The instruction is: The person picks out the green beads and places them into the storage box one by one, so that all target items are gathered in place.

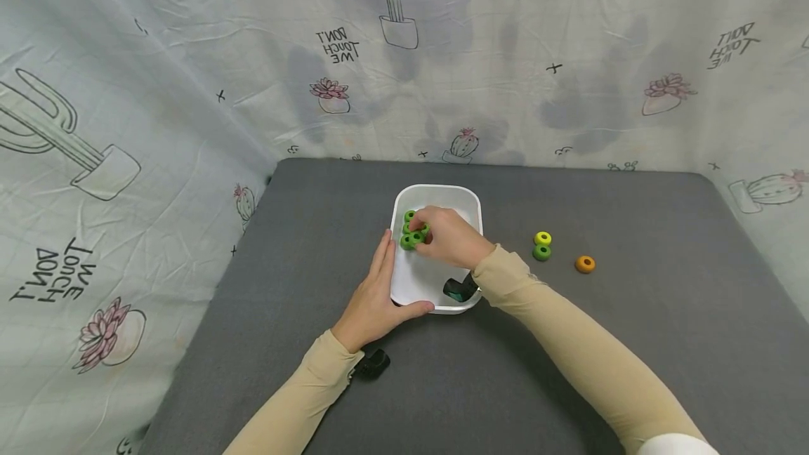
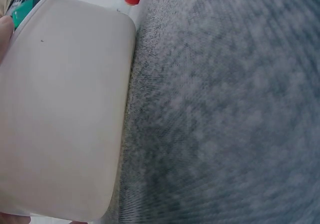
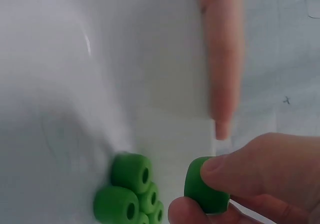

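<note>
A white rectangular tub (image 1: pixel 436 269) stands on the grey table, and my left hand (image 1: pixel 379 300) braces its near left corner. The left fingers lie straight along the outside of the left wall, with the thumb stretched across the near rim. Over the tub's left side, my right hand (image 1: pixel 454 237) pinches a green bead (image 3: pixel 196 186) between thumb and fingers. Several more green beads (image 3: pixel 116 205), rounded with a hole through each, sit clustered at that wall. The right hand partly covers the cluster in the head view.
Right of the tub lie a yellow bead (image 1: pixel 542 238), a green bead (image 1: pixel 541 253) touching it and an orange bead (image 1: pixel 585 264) apart. Black wrist devices (image 1: pixel 373 365) hang under both wrists. A cactus-print cloth (image 1: pixel 505 76) rises behind the table (image 1: pixel 632 343).
</note>
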A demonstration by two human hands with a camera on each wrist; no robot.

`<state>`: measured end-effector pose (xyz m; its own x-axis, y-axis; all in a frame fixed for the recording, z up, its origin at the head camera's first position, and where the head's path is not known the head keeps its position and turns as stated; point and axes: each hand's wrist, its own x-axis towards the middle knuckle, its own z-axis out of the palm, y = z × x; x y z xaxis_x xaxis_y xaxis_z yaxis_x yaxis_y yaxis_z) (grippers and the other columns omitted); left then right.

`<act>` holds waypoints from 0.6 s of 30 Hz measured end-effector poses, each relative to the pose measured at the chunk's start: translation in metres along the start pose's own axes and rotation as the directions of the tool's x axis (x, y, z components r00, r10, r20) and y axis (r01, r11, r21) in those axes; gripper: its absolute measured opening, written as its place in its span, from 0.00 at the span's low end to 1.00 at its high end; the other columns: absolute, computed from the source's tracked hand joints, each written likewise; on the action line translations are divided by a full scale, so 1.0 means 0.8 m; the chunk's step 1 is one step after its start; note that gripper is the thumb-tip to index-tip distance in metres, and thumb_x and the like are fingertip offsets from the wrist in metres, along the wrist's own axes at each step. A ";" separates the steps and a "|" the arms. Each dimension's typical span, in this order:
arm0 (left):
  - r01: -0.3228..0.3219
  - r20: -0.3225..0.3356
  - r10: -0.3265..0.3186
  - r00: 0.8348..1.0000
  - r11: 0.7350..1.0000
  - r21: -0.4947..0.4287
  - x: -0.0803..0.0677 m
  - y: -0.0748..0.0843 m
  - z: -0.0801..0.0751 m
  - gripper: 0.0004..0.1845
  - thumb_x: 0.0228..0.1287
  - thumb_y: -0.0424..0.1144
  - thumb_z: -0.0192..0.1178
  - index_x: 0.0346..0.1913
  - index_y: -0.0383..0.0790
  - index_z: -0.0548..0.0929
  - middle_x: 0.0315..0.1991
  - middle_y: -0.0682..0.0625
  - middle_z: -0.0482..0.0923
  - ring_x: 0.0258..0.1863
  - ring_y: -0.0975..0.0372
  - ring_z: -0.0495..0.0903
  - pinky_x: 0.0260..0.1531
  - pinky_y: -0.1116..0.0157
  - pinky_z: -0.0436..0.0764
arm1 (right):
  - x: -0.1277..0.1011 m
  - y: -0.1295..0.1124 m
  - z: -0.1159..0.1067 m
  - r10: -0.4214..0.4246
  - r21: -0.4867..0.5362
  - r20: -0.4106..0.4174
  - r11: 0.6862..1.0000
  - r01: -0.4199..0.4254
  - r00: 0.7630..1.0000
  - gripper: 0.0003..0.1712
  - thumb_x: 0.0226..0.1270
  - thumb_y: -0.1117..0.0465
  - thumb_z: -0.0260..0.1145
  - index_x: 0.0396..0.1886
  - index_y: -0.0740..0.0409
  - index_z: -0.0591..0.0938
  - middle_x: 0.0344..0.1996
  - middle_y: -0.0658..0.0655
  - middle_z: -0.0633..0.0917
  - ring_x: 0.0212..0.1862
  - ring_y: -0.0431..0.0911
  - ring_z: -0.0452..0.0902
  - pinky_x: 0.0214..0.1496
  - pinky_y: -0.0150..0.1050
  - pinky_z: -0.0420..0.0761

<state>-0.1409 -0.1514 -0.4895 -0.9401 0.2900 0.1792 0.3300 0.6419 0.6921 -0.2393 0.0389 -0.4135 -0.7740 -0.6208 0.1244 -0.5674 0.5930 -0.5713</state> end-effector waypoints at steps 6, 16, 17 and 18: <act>-0.009 0.001 0.009 1.000 1.000 -0.013 0.000 0.000 -0.001 0.69 0.57 0.66 0.73 0.85 0.37 0.40 0.86 0.57 0.28 0.82 0.52 0.56 0.69 0.46 0.71 | 0.012 -0.004 0.014 -0.011 -0.028 0.032 1.000 0.012 0.999 0.12 0.60 0.71 0.74 0.44 0.63 0.87 0.39 0.56 0.87 0.40 0.46 0.81 0.49 0.40 0.81; -0.018 0.000 0.018 1.000 1.000 -0.002 0.000 -0.001 -0.001 0.69 0.58 0.66 0.73 0.85 0.42 0.36 0.87 0.54 0.29 0.82 0.53 0.54 0.70 0.46 0.71 | 0.023 0.003 0.036 -0.016 -0.114 0.098 0.993 0.027 0.995 0.13 0.61 0.66 0.76 0.45 0.59 0.88 0.40 0.54 0.89 0.43 0.47 0.80 0.53 0.44 0.80; -0.013 0.003 0.013 1.000 1.000 -0.002 0.000 -0.002 -0.001 0.69 0.58 0.66 0.73 0.85 0.43 0.36 0.87 0.55 0.28 0.83 0.53 0.53 0.70 0.46 0.71 | 0.024 0.003 0.037 -0.017 -0.114 0.103 0.993 0.029 0.995 0.12 0.61 0.66 0.76 0.45 0.59 0.88 0.40 0.54 0.89 0.42 0.46 0.80 0.52 0.44 0.80; -0.011 0.005 0.011 1.000 1.000 -0.001 0.000 -0.002 -0.001 0.69 0.58 0.66 0.73 0.85 0.43 0.36 0.87 0.55 0.28 0.83 0.53 0.53 0.70 0.45 0.71 | 0.024 0.004 0.039 -0.020 -0.116 0.107 0.993 0.033 0.994 0.12 0.61 0.66 0.76 0.45 0.59 0.88 0.40 0.53 0.89 0.41 0.46 0.80 0.51 0.44 0.81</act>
<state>-0.1415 -0.1530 -0.4898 -0.9360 0.3005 0.1835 0.3402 0.6379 0.6909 -0.2471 0.0128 -0.4381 -0.7277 -0.6842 0.0482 -0.6213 0.6277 -0.4690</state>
